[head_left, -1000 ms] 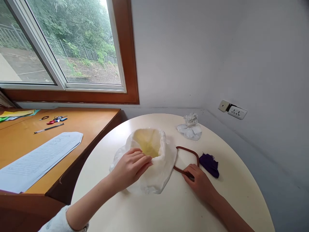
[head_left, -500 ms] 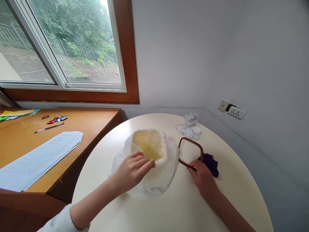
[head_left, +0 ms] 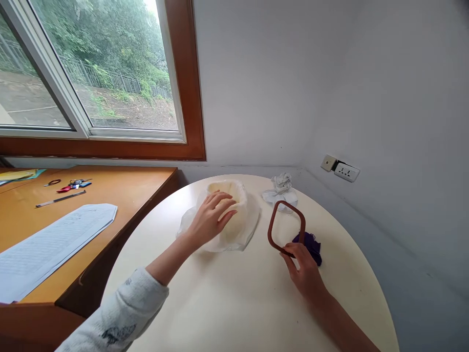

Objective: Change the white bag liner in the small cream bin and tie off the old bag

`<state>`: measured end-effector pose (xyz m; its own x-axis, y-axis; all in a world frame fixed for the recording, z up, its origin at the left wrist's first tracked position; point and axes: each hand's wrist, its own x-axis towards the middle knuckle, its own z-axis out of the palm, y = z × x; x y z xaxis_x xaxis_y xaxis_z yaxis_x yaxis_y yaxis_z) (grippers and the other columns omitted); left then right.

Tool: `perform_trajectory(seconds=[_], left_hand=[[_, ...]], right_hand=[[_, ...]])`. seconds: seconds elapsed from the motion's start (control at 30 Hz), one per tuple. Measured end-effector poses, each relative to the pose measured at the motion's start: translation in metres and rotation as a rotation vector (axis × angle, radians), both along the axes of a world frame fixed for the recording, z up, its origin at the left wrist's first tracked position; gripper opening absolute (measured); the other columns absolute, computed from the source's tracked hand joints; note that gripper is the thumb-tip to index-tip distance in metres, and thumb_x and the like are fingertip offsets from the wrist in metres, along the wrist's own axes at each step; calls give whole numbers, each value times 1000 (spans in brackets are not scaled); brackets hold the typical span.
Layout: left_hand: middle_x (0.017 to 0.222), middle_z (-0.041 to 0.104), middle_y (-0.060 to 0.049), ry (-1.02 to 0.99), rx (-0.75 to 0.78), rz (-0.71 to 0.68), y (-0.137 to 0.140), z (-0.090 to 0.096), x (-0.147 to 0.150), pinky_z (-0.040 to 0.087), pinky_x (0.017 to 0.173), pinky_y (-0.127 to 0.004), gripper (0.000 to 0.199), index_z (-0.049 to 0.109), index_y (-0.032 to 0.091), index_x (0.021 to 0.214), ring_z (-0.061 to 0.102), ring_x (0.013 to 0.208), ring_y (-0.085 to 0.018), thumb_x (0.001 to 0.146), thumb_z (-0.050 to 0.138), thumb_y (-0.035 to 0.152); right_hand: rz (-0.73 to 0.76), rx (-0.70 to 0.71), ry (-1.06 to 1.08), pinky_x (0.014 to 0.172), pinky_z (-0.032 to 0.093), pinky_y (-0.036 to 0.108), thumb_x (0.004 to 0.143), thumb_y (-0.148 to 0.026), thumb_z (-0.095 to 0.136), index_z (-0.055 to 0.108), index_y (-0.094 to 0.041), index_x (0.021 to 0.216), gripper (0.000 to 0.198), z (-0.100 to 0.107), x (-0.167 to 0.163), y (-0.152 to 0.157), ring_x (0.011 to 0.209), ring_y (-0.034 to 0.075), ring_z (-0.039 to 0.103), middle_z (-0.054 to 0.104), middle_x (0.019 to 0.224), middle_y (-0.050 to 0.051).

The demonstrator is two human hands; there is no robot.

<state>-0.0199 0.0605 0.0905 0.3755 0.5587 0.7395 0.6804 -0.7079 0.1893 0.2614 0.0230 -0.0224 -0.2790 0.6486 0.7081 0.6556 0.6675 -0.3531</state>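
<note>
A small bin (head_left: 224, 187) with a pale yellowish inside stands upright on the round table. A thin white plastic bag (head_left: 252, 220) lines it, folded over the rim and spreading around its outside. My left hand (head_left: 214, 215) is at the bin's near side with its fingers apart; whether the fingertips touch the liner I cannot tell. In my right hand (head_left: 302, 266) is a brown rounded-square rim ring (head_left: 271, 226), tilted up and pinched at its lower right corner. A crumpled dark purple bag or cloth (head_left: 313, 248) lies just behind that hand.
A knotted white plastic bag (head_left: 282, 189) sits at the table's far edge. Left of the round table (head_left: 242, 308) stands a wooden desk (head_left: 146, 183) with papers (head_left: 69, 239), a pen (head_left: 60, 199) and keys (head_left: 75, 184). A wall socket (head_left: 346, 171) is at the right.
The bin with its liner has moved away from me, toward the back of the table. My left fingers have spread from a pinch at the rim. The ring has been tilted more upright.
</note>
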Motion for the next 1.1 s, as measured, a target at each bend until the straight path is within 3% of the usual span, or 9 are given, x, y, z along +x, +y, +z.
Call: perform_trajectory(seconds=[0.1, 0.27, 0.4, 0.5, 0.6, 0.7, 0.83, 0.93, 1.1], left_hand=[[108, 58, -10, -363, -275, -79, -29, -10, 21, 40, 93, -36, 23, 57, 20, 106, 53, 105, -20, 84, 52, 24], [127, 49, -11, -936, -1143, -382, -66, -28, 48, 36, 100, -37, 53, 31, 25, 133, 49, 116, -22, 85, 51, 33], [113, 59, -11, -1224, -1449, -391, -70, -32, 51, 40, 96, -38, 61, 21, 26, 137, 57, 106, -21, 85, 52, 26], [83, 65, -7, -1293, -1519, -360, -67, -36, 45, 48, 78, -36, 62, 20, 25, 138, 64, 80, -19, 85, 51, 24], [55, 51, 4, -1308, -1526, -346, -65, -45, 38, 40, 50, -22, 55, 28, 26, 135, 47, 44, -8, 85, 50, 22], [48, 33, 9, -1350, -1512, -348, -64, -53, 33, 23, 42, -18, 45, 40, 26, 127, 26, 39, -4, 84, 51, 22], [48, 26, 9, -1348, -1497, -326, -63, -56, 33, 17, 42, -18, 37, 47, 23, 118, 19, 41, -4, 83, 54, 32], [48, 27, 9, -1341, -1482, -326, -63, -56, 34, 15, 42, -18, 38, 46, 24, 115, 17, 41, -4, 82, 54, 40], [45, 28, 9, -1383, -1489, -341, -62, -58, 35, 13, 39, -19, 39, 48, 25, 108, 13, 38, -4, 82, 46, 53]], right_hand=[[144, 77, -42, 75, 46, 34, 82, -8, 52, 50, -18, 96, 17, 16, -8, -10, 85, 18, 53, 57, 88, 7], [362, 90, -147, 73, 47, 34, 81, -4, 50, 53, -15, 95, 18, 24, -33, -26, 81, 17, 53, 59, 85, 7], [412, 123, -204, 74, 47, 33, 81, -7, 51, 55, -15, 99, 21, 24, -41, -31, 82, 17, 54, 62, 84, 6], [370, 129, -207, 80, 47, 36, 81, -13, 51, 53, -14, 111, 30, 28, -26, -24, 91, 19, 55, 62, 93, 9], [100, 60, -171, 80, 46, 37, 84, -15, 45, 58, -16, 103, 23, 23, 5, -3, 88, 19, 57, 63, 89, 9], [-274, -162, -278, 83, 45, 42, 87, -28, 39, 62, -16, 100, 30, 3, 37, 21, 95, 24, 57, 63, 101, 12], [-446, -404, -437, 89, 42, 47, 85, -37, 36, 56, -12, 116, 45, -30, 61, 38, 111, 31, 50, 56, 120, 15], [-467, -318, -410, 85, 45, 45, 85, -38, 37, 53, -12, 120, 46, -42, 65, 40, 107, 30, 52, 55, 118, 15], [-465, -123, -400, 64, 48, 42, 82, -33, 42, 61, -14, 97, 31, -41, 70, 44, 88, 30, 57, 62, 97, 15]])
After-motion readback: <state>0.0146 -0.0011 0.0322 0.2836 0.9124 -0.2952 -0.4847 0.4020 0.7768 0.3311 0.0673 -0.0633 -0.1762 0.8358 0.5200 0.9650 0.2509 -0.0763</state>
